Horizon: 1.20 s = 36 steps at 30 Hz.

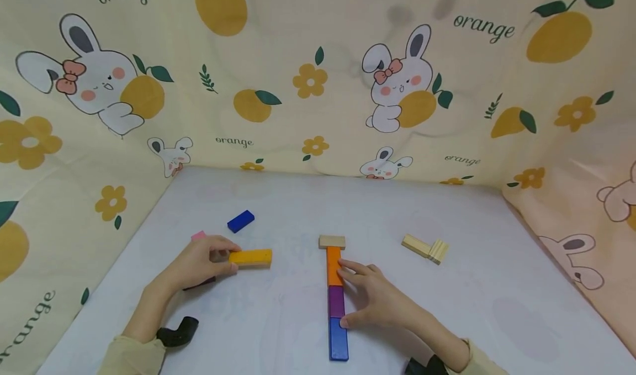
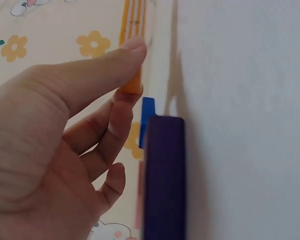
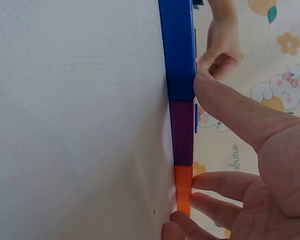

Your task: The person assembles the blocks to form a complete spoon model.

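Observation:
My left hand (image 1: 206, 262) pinches a yellow-orange block (image 1: 252, 258) between thumb and fingertips. In the left wrist view, lines run along that block (image 2: 135, 22). My right hand (image 1: 377, 297) lies along the right side of a straight row of blocks. Its thumb touches the blue block (image 1: 338, 339) at the near end, and its fingertips rest on the orange block (image 1: 334, 265). Between those two sits a purple block (image 1: 336, 301). At the far end, a plain wooden block (image 1: 332, 242) lies crosswise, touching the orange one.
A dark blue block (image 1: 240, 221) lies behind the left hand. A pink piece (image 1: 198, 235) and a dark block (image 1: 200, 283) are partly hidden by that hand. Plain wooden pieces (image 1: 416, 246) lie at the right. A patterned cloth (image 1: 318, 27) surrounds the white table (image 1: 288, 320).

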### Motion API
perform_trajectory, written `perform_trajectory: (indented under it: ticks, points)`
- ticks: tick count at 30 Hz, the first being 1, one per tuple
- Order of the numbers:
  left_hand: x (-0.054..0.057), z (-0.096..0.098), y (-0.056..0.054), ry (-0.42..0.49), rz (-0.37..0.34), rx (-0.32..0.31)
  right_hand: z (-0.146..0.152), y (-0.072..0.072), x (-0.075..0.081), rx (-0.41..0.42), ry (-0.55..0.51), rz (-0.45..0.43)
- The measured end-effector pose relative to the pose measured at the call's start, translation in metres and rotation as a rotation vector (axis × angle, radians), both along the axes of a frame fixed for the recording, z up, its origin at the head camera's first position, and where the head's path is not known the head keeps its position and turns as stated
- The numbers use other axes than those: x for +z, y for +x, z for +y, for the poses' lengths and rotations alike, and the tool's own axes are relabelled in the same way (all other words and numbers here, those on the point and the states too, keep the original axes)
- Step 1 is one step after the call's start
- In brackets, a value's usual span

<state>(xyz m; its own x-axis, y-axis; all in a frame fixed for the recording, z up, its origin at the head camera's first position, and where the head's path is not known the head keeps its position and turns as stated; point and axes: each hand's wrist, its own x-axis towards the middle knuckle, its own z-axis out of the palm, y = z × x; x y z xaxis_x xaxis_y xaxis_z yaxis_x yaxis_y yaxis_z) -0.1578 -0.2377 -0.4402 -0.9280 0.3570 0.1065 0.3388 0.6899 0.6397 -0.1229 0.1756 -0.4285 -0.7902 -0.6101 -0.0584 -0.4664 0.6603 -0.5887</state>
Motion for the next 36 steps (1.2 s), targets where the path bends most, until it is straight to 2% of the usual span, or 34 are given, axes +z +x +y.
perform_trajectory:
  ticks: [4, 9, 13, 17, 22, 26, 32, 36]
  points:
    - [0.008, 0.007, 0.001, 0.021, 0.082, 0.028, -0.001, 0.0, 0.001, 0.0, -0.009, 0.001]
    - [0.019, 0.03, -0.002, 0.133, 0.143, 0.074, -0.002, 0.0, 0.001, 0.005, -0.019, -0.006]
    - [0.028, 0.056, -0.014, 0.197, 0.15, 0.056, -0.003, 0.0, 0.001, 0.001, -0.013, -0.004]
    - [0.03, 0.082, -0.031, 0.187, 0.123, 0.02, -0.002, 0.0, 0.001, 0.0, -0.008, -0.006]
    - [0.024, 0.111, -0.055, 0.124, 0.035, 0.02, -0.001, 0.0, 0.002, -0.001, -0.005, -0.009]
    - [0.018, 0.131, -0.073, 0.125, -0.036, 0.037, 0.001, -0.001, 0.002, -0.006, 0.0, -0.003]
    - [0.006, 0.147, -0.092, 0.167, -0.074, 0.029, 0.001, -0.001, 0.001, 0.003, -0.013, -0.007]
    - [-0.004, 0.155, -0.101, 0.163, -0.07, 0.024, 0.001, -0.001, 0.001, 0.01, -0.009, 0.005]
